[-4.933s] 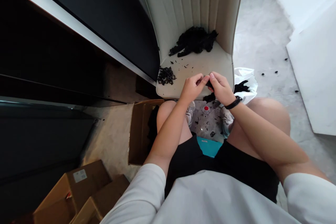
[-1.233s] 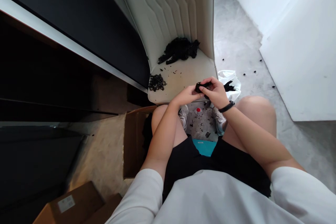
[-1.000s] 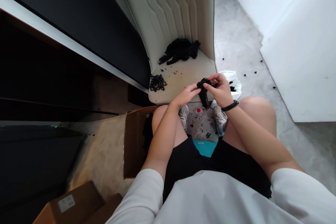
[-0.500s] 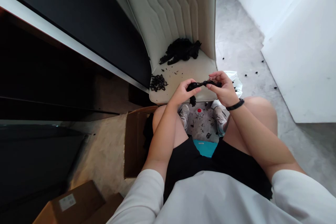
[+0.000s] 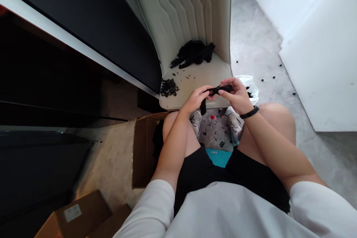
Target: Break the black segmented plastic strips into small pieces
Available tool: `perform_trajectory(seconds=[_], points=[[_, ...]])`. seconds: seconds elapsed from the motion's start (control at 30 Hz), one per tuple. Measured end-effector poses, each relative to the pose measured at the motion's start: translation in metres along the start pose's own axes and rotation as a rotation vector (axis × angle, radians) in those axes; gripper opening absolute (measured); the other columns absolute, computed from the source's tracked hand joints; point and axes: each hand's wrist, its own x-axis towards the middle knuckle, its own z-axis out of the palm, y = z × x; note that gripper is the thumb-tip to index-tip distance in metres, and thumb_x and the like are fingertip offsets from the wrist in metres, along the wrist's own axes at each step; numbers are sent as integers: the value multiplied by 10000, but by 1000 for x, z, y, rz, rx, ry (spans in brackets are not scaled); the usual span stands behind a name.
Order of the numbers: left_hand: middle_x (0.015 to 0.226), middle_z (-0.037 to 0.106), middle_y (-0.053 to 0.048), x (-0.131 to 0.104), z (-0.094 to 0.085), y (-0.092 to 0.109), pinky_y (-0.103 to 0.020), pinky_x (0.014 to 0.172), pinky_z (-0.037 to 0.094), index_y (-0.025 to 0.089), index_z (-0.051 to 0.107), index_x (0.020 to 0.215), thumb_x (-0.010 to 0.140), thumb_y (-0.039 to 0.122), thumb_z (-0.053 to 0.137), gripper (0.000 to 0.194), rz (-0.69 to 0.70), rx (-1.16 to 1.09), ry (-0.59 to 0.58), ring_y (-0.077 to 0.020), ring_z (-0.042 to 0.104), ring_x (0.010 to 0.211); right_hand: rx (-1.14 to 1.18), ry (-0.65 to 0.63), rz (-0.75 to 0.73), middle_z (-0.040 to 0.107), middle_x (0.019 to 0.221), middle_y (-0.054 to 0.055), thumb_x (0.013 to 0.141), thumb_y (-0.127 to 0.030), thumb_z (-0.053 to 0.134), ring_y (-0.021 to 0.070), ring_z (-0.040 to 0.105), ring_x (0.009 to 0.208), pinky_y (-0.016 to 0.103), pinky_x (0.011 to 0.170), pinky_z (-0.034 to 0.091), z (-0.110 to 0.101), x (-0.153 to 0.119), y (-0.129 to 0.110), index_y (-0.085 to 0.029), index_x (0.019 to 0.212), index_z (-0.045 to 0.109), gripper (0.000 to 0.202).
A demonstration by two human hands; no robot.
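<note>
Between my hands, over the front edge of the chair seat (image 5: 189, 96), is a black, flexible, rubbery-looking strip (image 5: 219, 89). My left hand (image 5: 197, 98) pinches its left end, and a loose piece hangs below the fingers. My right hand (image 5: 236, 95) is closed round the right end, thumb on top. On the seat at the back lies a heap of similar black strips (image 5: 193, 52). A small pile of black ring-like bits (image 5: 169, 87) sits at the seat's left edge, with crumbs scattered beside it.
A white plastic bag (image 5: 252, 87) with black pieces stands right of the chair. An open cardboard box (image 5: 142, 152) holding black material is by my left leg. Between my feet are a red-topped object (image 5: 212, 118), black scraps and a turquoise thing (image 5: 219, 157).
My left hand has shifted right, closer to my right hand, and the strip is bunched into a shorter length. The hanging piece has moved slightly.
</note>
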Motion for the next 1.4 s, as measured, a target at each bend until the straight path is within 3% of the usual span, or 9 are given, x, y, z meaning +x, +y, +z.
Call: perform_trajectory(seconds=[0.17, 0.23, 0.37, 0.53, 0.7, 0.9, 1.03, 1.2, 1.4], points=[[1055, 777, -45, 0, 2, -1, -360, 876, 584, 206, 761, 1176, 959, 552, 724, 409, -25, 47, 1, -162, 689, 786, -15, -32, -18, 717, 1015, 28, 705, -581, 1067, 227, 694, 998, 410, 969, 628, 3, -1, 2, -282, 1076, 750, 572], [998, 754, -33, -2, 5, 4, -344, 866, 558, 211, 761, 1128, 983, 612, 733, 427, 27, 155, 11, -168, 660, 818, -16, -48, -4, 721, 1023, 32, 723, -604, 1054, 222, 690, 987, 393, 920, 626, 4, -1, 2, -280, 1093, 748, 580], [967, 745, -33, -6, 10, 13, -336, 908, 533, 215, 756, 1052, 999, 707, 727, 496, 111, 291, 31, -195, 664, 927, -10, -95, 92, 711, 966, 23, 813, -742, 949, 184, 647, 817, 336, 676, 555, 4, -1, 1, -280, 1112, 730, 592], [1000, 739, -37, -7, 9, 15, -325, 888, 523, 222, 737, 1119, 1073, 688, 631, 480, 126, 265, -50, -179, 653, 892, -95, -249, 197, 614, 720, -18, 880, -903, 773, 153, 554, 650, 320, 591, 466, 5, -3, -3, -252, 883, 645, 663], [866, 650, 0, -9, 7, 14, -329, 806, 478, 228, 703, 1046, 1130, 615, 545, 426, 118, 320, -79, -166, 581, 788, -169, -349, 169, 553, 639, -21, 956, -918, 658, 147, 476, 607, 327, 574, 388, 9, -7, -9, -244, 779, 605, 699], [810, 622, -11, -8, 13, 13, -347, 785, 447, 221, 614, 886, 1138, 641, 500, 503, 134, 364, -17, -186, 580, 809, -221, -256, 137, 495, 578, -47, 945, -923, 668, 137, 403, 556, 325, 536, 311, 13, -9, 1, -257, 777, 563, 696], [769, 579, 16, -4, 21, 7, -314, 740, 427, 214, 613, 874, 1099, 734, 546, 570, 119, 363, 70, -152, 535, 761, -137, -236, 163, 512, 586, -46, 942, -927, 667, 129, 414, 553, 317, 534, 326, 17, -10, 7, -257, 788, 538, 700], [761, 593, 17, 0, 22, -6, -292, 718, 467, 214, 602, 854, 1099, 756, 525, 599, 125, 311, 80, -139, 566, 728, -103, -181, 202, 542, 643, -38, 897, -949, 699, 132, 488, 564, 315, 529, 360, 20, -10, 8, -259, 838, 528, 713], [744, 592, 12, 1, 21, -12, -284, 674, 476, 217, 577, 825, 1106, 742, 527, 598, 147, 276, 121, -140, 600, 710, -138, -239, 174, 576, 651, -25, 966, -935, 613, 134, 475, 562, 328, 529, 360, 20, -11, 7, -266, 848, 507, 688]])
